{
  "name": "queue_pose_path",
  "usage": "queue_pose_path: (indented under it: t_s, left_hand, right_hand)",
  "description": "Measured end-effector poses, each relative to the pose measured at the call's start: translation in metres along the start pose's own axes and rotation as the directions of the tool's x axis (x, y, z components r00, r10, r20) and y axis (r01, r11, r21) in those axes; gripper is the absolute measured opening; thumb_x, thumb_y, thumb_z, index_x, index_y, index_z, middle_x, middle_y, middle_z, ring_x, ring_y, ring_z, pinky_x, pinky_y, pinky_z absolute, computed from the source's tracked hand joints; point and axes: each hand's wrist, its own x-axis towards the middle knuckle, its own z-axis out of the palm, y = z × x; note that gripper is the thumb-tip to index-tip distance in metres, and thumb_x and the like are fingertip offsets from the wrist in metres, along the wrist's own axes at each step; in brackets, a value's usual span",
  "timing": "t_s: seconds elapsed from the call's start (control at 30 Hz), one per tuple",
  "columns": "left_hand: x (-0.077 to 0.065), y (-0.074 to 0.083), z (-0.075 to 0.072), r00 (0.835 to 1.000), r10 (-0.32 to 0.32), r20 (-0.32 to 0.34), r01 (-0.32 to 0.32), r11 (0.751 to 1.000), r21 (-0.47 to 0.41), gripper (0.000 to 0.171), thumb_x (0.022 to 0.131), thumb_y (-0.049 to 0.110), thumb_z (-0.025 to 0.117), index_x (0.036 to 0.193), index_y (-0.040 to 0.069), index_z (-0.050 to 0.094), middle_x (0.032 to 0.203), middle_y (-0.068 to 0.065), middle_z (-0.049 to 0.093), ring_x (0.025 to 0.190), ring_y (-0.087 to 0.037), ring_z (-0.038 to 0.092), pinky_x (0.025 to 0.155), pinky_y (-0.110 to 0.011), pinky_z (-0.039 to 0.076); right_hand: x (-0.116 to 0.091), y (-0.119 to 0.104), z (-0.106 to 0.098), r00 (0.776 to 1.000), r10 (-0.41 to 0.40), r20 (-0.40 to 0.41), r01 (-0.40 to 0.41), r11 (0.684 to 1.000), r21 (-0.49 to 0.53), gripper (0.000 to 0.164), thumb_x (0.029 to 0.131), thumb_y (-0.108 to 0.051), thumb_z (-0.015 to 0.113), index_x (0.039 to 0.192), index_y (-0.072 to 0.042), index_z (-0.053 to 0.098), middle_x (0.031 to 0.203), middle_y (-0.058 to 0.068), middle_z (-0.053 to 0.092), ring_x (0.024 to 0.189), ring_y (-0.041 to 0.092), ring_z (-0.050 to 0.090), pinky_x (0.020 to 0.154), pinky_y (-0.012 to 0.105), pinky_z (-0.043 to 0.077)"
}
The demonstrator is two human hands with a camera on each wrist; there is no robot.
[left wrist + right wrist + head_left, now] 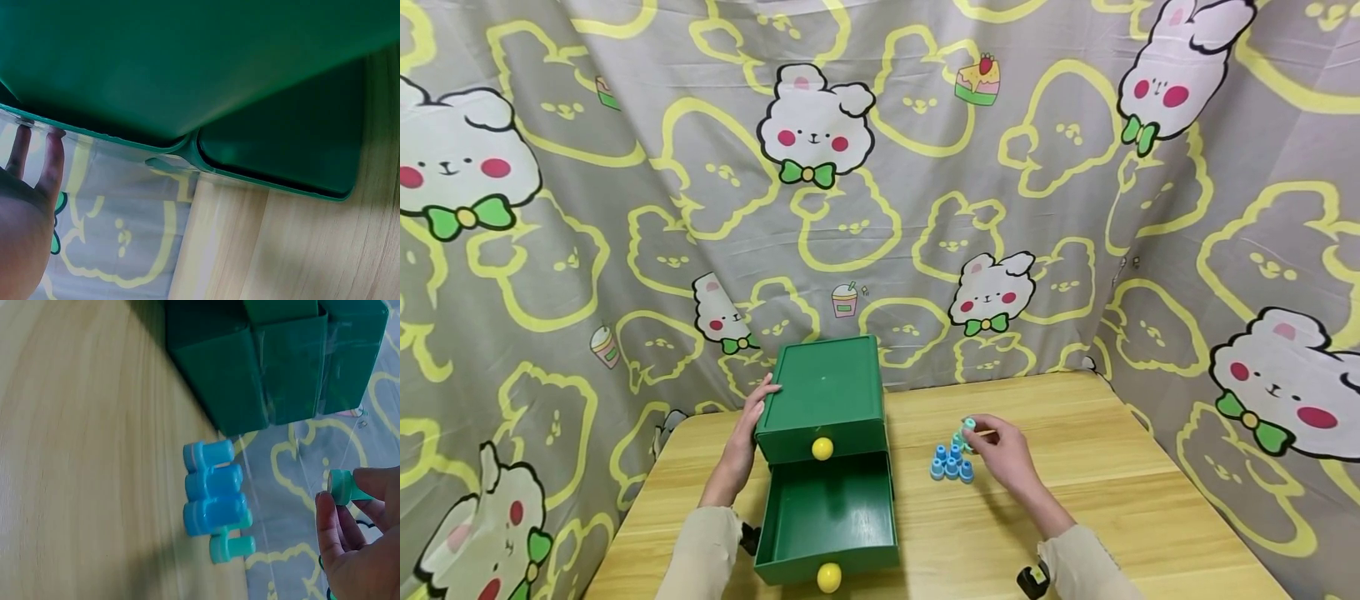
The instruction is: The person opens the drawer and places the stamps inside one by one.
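A green drawer cabinet point(827, 392) with yellow knobs stands on the table, its lower drawer point(838, 525) pulled out and bare inside. My left hand point(739, 454) rests against the cabinet's left side; in the left wrist view two fairly straight fingers point(53, 164) touch the green edge. Between thumb and fingertips, my right hand point(1009, 457) pinches a small teal stamp point(340, 486), raised above the table. Just left of that hand, several blue stamps point(952, 467) stand close together. Teal stamps point(232, 548) stand behind them, partly hidden in the head view by the right hand.
The wooden table point(1075, 500) extends right of the stamps. A patterned curtain point(880, 217) hangs behind the table and along both sides. The open drawer juts toward the table's near side, between the two forearms.
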Motion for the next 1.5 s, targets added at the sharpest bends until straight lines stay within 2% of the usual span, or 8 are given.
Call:
queue_pose_path:
  t_s: [0.23,0.37,0.43,0.6,0.8,1.0,1.33,1.5]
  left_hand:
    - [0.0,0.0,0.0,1.0,0.002,0.001,-0.002,1.0,-0.001,0.052,0.114,0.042,0.022,0.156,0.015,0.039,0.176,0.004,0.006,0.161,-0.034,-0.003,0.119,-0.076,0.005]
    - [0.0,0.0,0.0,1.0,-0.004,-0.002,0.004,1.0,0.002,0.052,0.114,0.042,0.023,0.156,0.016,0.039,0.176,0.001,0.005,0.161,-0.033,-0.003,0.118,-0.076,0.004]
    - [0.0,0.0,0.0,1.0,-0.004,-0.004,0.004,1.0,0.0,0.052,0.114,0.043,0.023,0.156,0.016,0.039,0.176,0.0,0.005,0.161,-0.033,-0.003,0.118,-0.076,0.004]
    - [0.0,0.001,0.001,1.0,0.003,-0.004,-0.003,1.0,-0.001,0.053,0.114,0.043,0.023,0.156,0.015,0.039,0.176,-0.002,0.005,0.161,-0.034,-0.003,0.119,-0.076,0.004]
    - [0.0,0.001,0.0,1.0,0.0,-0.004,0.0,1.0,0.0,0.053,0.114,0.043,0.023,0.156,0.015,0.039,0.176,0.0,0.005,0.161,-0.034,-0.003,0.119,-0.076,0.004]
    - [0.0,0.001,0.0,1.0,-0.008,-0.003,0.008,1.0,0.0,0.053,0.114,0.043,0.023,0.156,0.016,0.038,0.175,0.006,0.006,0.161,-0.034,-0.004,0.118,-0.077,0.004]
    - [0.0,-0.001,0.0,1.0,-0.002,-0.003,0.002,1.0,-0.007,0.052,0.114,0.042,0.023,0.156,0.014,0.038,0.176,0.005,0.006,0.161,-0.035,-0.004,0.118,-0.077,0.003]
    - [0.001,-0.001,0.0,1.0,0.002,-0.003,-0.002,1.0,-0.01,0.053,0.114,0.042,0.023,0.156,0.014,0.038,0.176,0.004,0.006,0.161,-0.034,-0.004,0.119,-0.076,0.003]
  right_hand:
    - [-0.007,-0.013,0.007,1.0,-0.028,0.012,0.027,0.999,0.018,0.022,0.096,-0.014,0.075,0.118,-0.007,0.075,0.105,0.011,0.072,0.09,0.033,0.074,0.076,0.037,0.062]
    - [-0.011,-0.02,0.01,0.998,-0.052,0.023,0.051,0.998,0.026,0.021,0.096,-0.013,0.075,0.116,-0.006,0.075,0.104,0.011,0.072,0.086,0.03,0.073,0.073,0.033,0.061]
    - [-0.013,-0.023,0.011,0.998,-0.054,0.031,0.053,0.998,0.036,0.022,0.095,-0.013,0.076,0.116,-0.006,0.076,0.104,0.01,0.072,0.082,0.025,0.073,0.072,0.032,0.06]
    - [-0.016,-0.028,0.016,0.998,-0.047,0.051,0.044,0.997,0.07,0.023,0.094,-0.013,0.077,0.116,-0.007,0.076,0.103,0.009,0.072,0.082,0.02,0.072,0.074,0.035,0.061]
    - [-0.021,-0.034,0.019,0.995,-0.076,0.069,0.071,0.995,0.073,0.022,0.094,-0.017,0.077,0.115,-0.01,0.077,0.104,0.007,0.072,0.083,0.016,0.07,0.07,0.024,0.057]
    - [-0.024,-0.04,0.023,0.991,-0.078,0.105,0.067,0.993,0.102,0.021,0.094,-0.017,0.078,0.114,-0.011,0.077,0.105,0.008,0.072,0.084,0.024,0.072,0.068,0.027,0.058]
    - [-0.031,-0.046,0.029,0.98,-0.116,0.16,0.096,0.987,0.13,0.022,0.095,-0.017,0.076,0.115,-0.009,0.075,0.104,0.01,0.073,0.074,0.011,0.068,0.067,0.035,0.06]
    - [-0.036,-0.051,0.032,0.968,-0.157,0.198,0.129,0.981,0.144,0.024,0.096,-0.02,0.075,0.116,-0.006,0.074,0.104,0.013,0.073,0.074,0.012,0.068,0.068,0.031,0.06]
